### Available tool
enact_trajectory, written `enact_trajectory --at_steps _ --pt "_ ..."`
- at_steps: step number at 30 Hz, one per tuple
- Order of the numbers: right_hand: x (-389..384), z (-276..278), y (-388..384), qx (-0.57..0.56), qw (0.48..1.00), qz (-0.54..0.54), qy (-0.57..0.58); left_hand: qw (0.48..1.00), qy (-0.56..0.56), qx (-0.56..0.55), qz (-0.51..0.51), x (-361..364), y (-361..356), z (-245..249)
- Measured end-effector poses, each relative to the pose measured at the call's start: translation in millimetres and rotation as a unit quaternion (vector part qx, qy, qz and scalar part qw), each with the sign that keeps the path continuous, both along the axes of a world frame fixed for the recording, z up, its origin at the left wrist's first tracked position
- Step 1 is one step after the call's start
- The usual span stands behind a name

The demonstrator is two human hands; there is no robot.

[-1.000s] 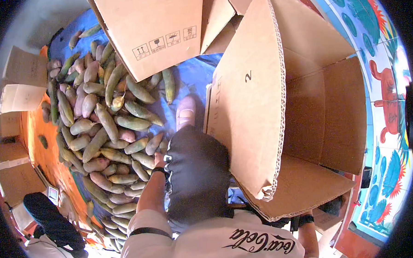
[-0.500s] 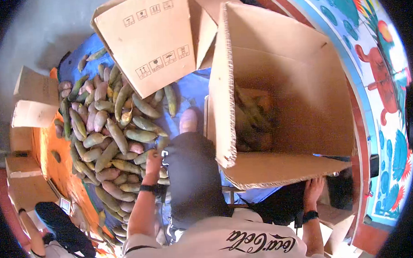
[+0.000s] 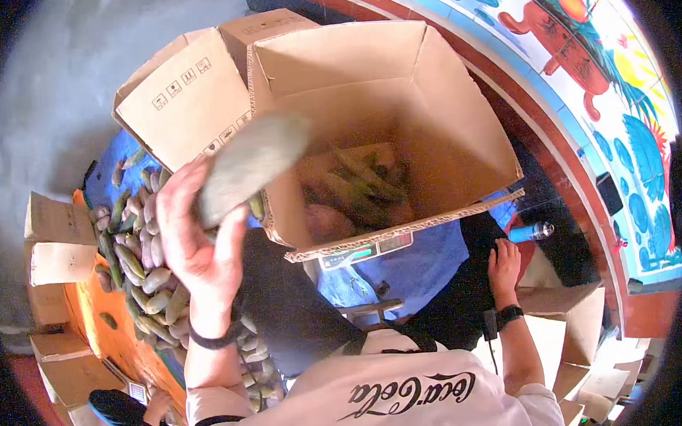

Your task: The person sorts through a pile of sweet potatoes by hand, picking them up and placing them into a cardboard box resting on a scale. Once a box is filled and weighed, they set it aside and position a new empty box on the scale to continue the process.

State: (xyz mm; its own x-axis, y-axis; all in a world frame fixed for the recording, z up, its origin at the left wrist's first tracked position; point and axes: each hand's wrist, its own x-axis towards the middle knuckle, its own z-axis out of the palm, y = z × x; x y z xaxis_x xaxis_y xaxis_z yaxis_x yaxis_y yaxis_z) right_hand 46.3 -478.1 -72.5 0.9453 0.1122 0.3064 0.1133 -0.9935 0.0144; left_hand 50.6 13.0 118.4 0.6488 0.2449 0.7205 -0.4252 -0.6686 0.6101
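Observation:
My left hand [image 3: 194,238] is closed round a long, plump grey-green vegetable [image 3: 248,167], blurred by motion, raised in front of the left wall of an open cardboard box [image 3: 459,124]. Several similar vegetables [image 3: 370,185] lie at the bottom of that box, in shadow. Below the box's near edge shows a scale [image 3: 365,251] with a display. My right hand [image 3: 504,265] rests on my dark-clad right leg, holding nothing, fingers stretched out.
A pile of green and pinkish long vegetables [image 3: 149,256] covers the blue sheet at left. Another carton [image 3: 187,90] stands behind it. Boxes [image 3: 60,233] line the far left. A blue cylindrical object [image 3: 530,232] lies at right. Another person's arm [image 3: 153,411] shows lower left.
My left hand has risen from the pile with a vegetable in it and moved towards the box. The camera view has turned, showing the scale and more of the box's inside. My right hand stays by my leg.

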Motion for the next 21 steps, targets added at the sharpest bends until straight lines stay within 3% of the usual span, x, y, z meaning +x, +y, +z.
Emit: enact_trajectory --at_steps 1,3,8,15,17,19,21 --pt "-1 -2 -3 0.004 1.000 0.007 -0.011 0.996 -0.005 0.090 0.005 6 -10 11" --pt "-2 -6 -6 0.009 1.000 0.015 -0.021 0.991 0.035 0.130 -0.010 14 -28 19" --pt "-6 -5 -6 0.027 0.998 0.018 -0.045 0.999 0.035 0.010 -0.029 11 -26 -5" --pt "-2 -7 -7 0.029 0.999 0.000 -0.026 0.975 0.128 -0.183 0.006 -19 22 -44" --pt "-2 -5 -6 0.023 0.999 0.001 -0.025 0.975 0.129 -0.178 0.021 -29 36 -60" --pt "-2 -7 -7 0.025 0.999 0.004 -0.030 0.958 0.237 -0.138 0.084 -41 54 -81" --pt "-2 -7 -7 0.026 0.999 0.008 -0.035 0.953 0.265 -0.114 0.093 -51 69 -105"
